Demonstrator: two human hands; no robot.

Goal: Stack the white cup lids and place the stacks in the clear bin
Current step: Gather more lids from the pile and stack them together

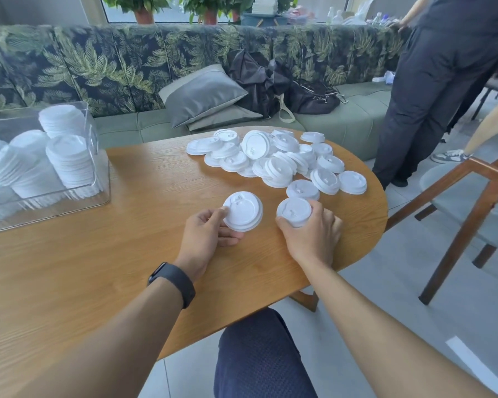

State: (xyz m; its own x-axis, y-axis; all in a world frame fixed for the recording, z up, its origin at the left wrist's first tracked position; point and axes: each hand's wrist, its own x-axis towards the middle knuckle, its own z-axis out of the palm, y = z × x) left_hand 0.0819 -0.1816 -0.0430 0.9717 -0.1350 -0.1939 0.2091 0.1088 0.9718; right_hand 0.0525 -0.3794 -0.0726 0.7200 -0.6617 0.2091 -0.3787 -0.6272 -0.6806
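Observation:
My left hand (206, 234) grips a white lid (243, 211) by its near-left rim, just above the wooden table (112, 254). My right hand (311, 234) is closed around another white lid (293, 211) to the right, fingers wrapped over its right side. Behind both hands lies a loose pile of white lids (279, 160), several overlapping, spread toward the table's far right edge. The clear bin (98, 156) stands at the far left of the table with several stacks of lids (69, 159) inside.
A wooden chair (469, 214) stands right of the table. A person in dark trousers (420, 90) stands at the back right. A leaf-patterned sofa with a grey cushion (202, 93) and a black bag (270, 81) runs behind the table.

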